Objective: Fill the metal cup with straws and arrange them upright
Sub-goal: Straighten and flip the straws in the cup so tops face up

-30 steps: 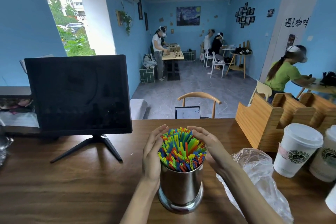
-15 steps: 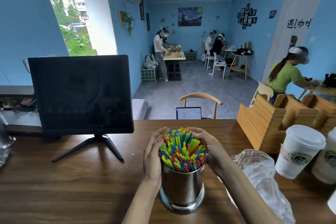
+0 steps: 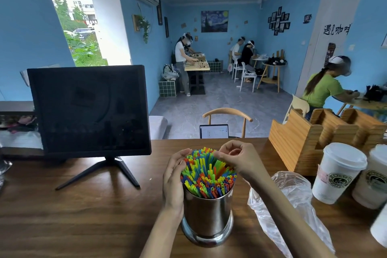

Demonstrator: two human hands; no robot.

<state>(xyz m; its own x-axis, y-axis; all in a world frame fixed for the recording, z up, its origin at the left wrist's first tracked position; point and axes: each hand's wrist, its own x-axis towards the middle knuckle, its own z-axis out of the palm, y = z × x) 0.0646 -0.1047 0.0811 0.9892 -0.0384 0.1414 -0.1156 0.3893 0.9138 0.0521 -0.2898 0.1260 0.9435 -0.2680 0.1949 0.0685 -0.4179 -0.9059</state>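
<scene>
A shiny metal cup (image 3: 207,216) stands on the wooden counter (image 3: 83,216) right in front of me. It is packed with several colourful straws (image 3: 206,176), which lean slightly and fan out above the rim. My left hand (image 3: 173,178) presses flat against the left side of the bundle, fingers straight. My right hand (image 3: 238,159) sits over the far right top of the bundle, its fingers curled and its thumb laid on the straw tips, pinching at them.
A dark monitor (image 3: 90,111) on a stand is at the left. A crumpled clear plastic bag (image 3: 293,205) lies just right of the cup. Lidded paper cups (image 3: 339,172) and a wooden organizer (image 3: 303,142) stand at the right. People work in the room behind.
My right hand has gone from cupping the right side of the bundle to curling over its top. The left hand stays against the left side.
</scene>
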